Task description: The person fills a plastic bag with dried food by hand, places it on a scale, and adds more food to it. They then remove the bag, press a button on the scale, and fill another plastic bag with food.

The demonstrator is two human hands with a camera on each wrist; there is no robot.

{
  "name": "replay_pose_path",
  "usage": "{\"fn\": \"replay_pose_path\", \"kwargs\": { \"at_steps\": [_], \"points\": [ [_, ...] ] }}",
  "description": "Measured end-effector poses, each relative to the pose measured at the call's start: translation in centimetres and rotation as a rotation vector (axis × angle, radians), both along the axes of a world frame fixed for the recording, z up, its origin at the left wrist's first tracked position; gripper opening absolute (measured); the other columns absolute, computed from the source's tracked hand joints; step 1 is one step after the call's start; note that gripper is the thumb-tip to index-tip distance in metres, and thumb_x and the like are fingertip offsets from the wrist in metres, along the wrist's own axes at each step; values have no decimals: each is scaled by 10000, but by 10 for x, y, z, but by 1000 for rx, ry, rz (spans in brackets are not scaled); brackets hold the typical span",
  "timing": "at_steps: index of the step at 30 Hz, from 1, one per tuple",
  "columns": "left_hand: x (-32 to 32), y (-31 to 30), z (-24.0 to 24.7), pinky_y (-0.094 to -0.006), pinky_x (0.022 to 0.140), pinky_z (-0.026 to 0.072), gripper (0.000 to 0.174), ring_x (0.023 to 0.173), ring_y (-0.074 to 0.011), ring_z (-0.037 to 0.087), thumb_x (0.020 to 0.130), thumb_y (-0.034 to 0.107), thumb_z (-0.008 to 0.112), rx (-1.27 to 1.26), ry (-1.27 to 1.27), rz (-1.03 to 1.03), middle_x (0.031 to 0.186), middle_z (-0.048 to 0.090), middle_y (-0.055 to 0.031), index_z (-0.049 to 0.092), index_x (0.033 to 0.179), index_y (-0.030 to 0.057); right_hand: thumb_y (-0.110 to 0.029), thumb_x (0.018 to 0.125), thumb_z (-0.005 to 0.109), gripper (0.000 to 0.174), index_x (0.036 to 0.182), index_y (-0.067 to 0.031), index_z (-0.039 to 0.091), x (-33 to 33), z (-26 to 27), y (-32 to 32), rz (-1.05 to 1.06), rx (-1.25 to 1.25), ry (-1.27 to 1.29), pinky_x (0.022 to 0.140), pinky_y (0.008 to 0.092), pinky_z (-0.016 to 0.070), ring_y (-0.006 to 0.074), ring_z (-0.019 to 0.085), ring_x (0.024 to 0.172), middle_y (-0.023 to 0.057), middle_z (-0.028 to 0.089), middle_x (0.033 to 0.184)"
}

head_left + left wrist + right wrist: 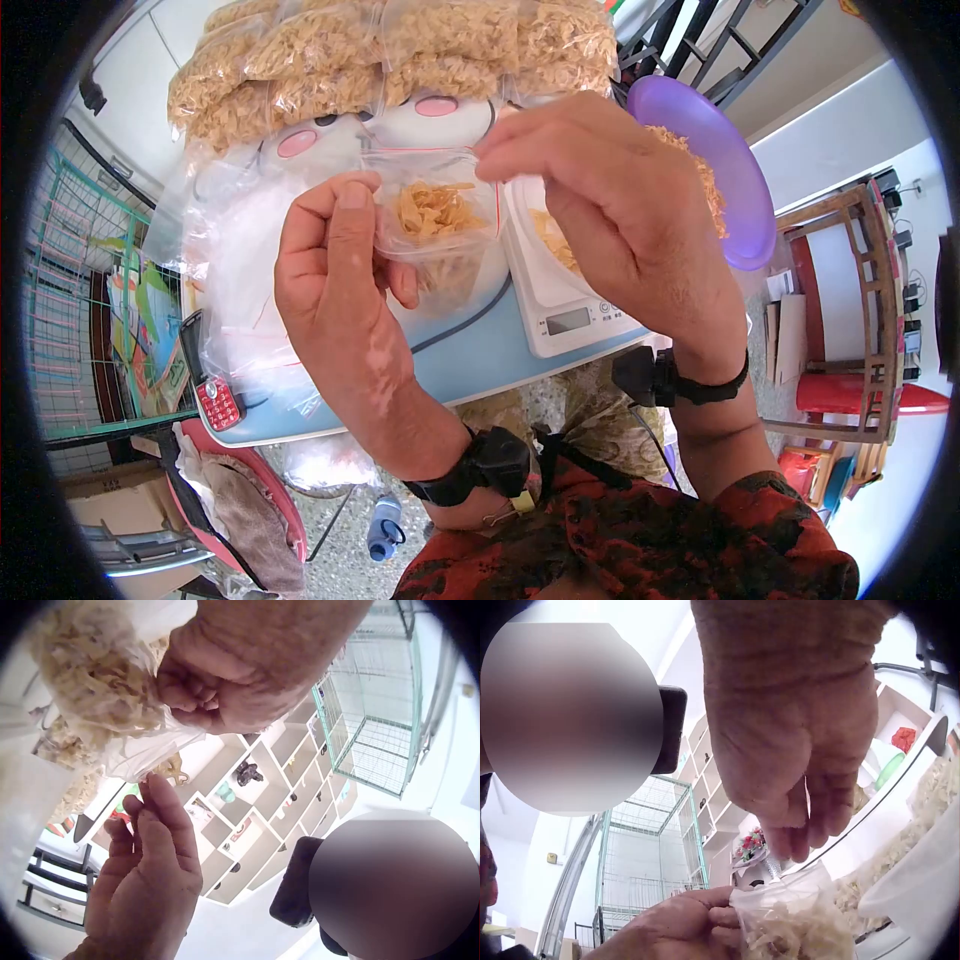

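Observation:
A clear zip bag point(440, 262) with red-lined edges holds thin yellowish dried strips point(437, 210) in front of me. My left hand point(345, 290) grips the bag's left edge between thumb and fingers; in the left wrist view those fingers curl against the plastic. My right hand point(630, 200) is raised at the bag's upper right corner, fingertips blurred right at the rim. From the right wrist view, the right fingers point(829, 799) point down, fairly straight, close over the bag's mouth. Right of the bag, a white digital scale point(548, 300) bears more strips, partly covered by the right hand.
Filled bags of strips point(400, 50) are piled along the back of the blue table point(480, 355). A purple basin point(745, 180) with strips stands at the right. Clear plastic bags point(245, 240) lie at the left, near a red phone point(218, 402) by the table edge.

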State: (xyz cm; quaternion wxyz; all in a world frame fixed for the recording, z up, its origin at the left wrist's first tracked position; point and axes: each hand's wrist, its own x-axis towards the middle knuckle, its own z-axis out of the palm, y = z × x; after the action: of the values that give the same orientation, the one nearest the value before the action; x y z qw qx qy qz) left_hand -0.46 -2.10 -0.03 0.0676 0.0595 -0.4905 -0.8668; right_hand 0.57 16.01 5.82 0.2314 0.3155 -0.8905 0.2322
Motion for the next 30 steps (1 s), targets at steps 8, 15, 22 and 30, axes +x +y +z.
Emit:
{"fn": "replay_pose_path", "kwargs": {
  "at_steps": [8, 15, 22, 30],
  "points": [
    [1, 3, 1, -188, 429, 317, 168, 483, -47, 409, 968, 187, 634, -1, -7, 0, 703, 552, 8, 640, 990, 20, 64, 780, 604, 218, 964, -38, 664, 14, -13, -8, 2, 46, -195, 759, 371, 519, 306, 637, 903, 110, 646, 966],
    [-1, 5, 3, -188, 430, 318, 171, 483, -48, 409, 970, 189, 632, -26, -19, -2, 709, 549, 8, 639, 990, 20, 63, 792, 600, 221, 981, -29, 673, 17, -3, 2, 6, -44, -139, 751, 355, 512, 288, 638, 860, 100, 647, 940],
    [0, 4, 1, -196, 440, 326, 174, 484, -55, 409, 971, 189, 629, -27, -3, -8, 694, 542, 1, 639, 990, 17, -9, 864, 642, 143, 1004, -13, 675, 27, 13, 23, -240, -106, -207, 726, 330, 510, 223, 642, 830, 104, 654, 910],
    [0, 3, 1, -194, 443, 324, 184, 490, -52, 402, 971, 200, 631, -6, 4, -17, 677, 528, 9, 642, 991, 18, -169, 870, 625, 167, 849, -8, 661, 38, 5, 59, -332, 176, -579, 668, 430, 501, 367, 630, 744, 183, 641, 788]
  ]
}}
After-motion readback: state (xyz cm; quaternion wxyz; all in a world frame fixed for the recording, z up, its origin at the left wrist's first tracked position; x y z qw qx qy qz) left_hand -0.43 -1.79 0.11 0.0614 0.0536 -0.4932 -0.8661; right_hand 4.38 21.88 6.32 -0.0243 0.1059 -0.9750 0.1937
